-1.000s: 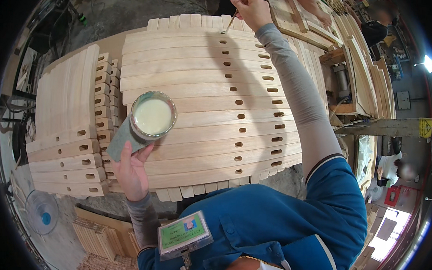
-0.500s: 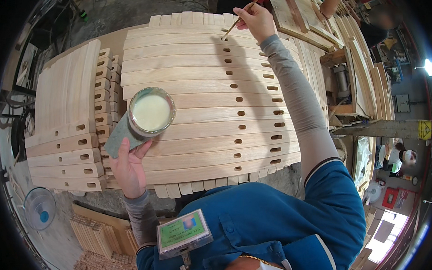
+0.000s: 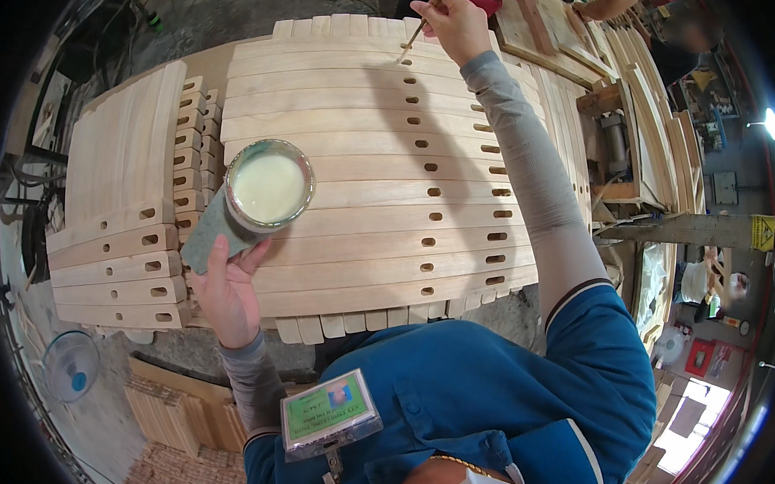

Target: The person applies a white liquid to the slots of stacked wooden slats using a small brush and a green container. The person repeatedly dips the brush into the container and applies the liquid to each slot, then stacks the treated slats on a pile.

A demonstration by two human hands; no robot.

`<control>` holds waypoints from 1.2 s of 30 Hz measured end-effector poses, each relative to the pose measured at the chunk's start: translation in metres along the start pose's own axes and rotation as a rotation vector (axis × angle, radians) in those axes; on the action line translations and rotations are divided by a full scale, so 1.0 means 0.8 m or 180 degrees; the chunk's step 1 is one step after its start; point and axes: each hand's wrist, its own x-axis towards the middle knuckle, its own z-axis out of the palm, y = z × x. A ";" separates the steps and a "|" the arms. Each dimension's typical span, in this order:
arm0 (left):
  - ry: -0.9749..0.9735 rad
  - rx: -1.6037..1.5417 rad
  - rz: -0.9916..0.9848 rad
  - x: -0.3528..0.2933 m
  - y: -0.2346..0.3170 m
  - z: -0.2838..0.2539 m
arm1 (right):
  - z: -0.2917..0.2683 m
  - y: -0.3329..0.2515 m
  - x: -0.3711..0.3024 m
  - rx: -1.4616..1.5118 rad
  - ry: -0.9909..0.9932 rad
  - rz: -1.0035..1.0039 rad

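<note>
My left hand [image 3: 229, 300] is closed on the flat grey-green handle [image 3: 205, 236] of a round cup, its rim [image 3: 228, 194] stained. Creamy white liquid [image 3: 268, 189] fills much of the cup, which is above the left part of a layer of pale wooden boards [image 3: 338, 198]. At the far side, my right hand [image 3: 459, 29] pinches a thin brown stick [image 3: 416, 36], possibly a slim brush. Its pale lower tip is at the oval slot [image 3: 406, 62] of a far board; whether it is inside I cannot tell. Slots run in two rows across the boards.
Left of the layer stands a stack of slotted boards [image 3: 122, 139]. A clear round fan-like object [image 3: 71, 366] is at lower left, near stacked wood [image 3: 164, 413]. More timber [image 3: 548, 43] and a metal post [image 3: 687, 231] stand at right. Another person's arm [image 3: 609, 6] shows at the far right.
The boards appear slightly higher in the picture. The stick's tip has shifted slightly nearer along the slot row. Another person's arm at the far right has moved. Both my hands keep their grips.
</note>
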 end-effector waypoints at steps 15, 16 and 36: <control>0.0068 0.0018 0.0161 -0.018 0.011 -0.002 | -0.008 0.056 -0.046 0.0586 0.0190 0.0379; 0.0038 0.0015 0.0163 -0.020 0.012 -0.002 | -0.006 0.050 -0.047 0.0238 0.0162 -0.0003; -0.0199 0.0296 0.0506 -0.045 0.036 0.059 | -0.142 -0.043 -0.098 0.2303 -0.0656 -0.0097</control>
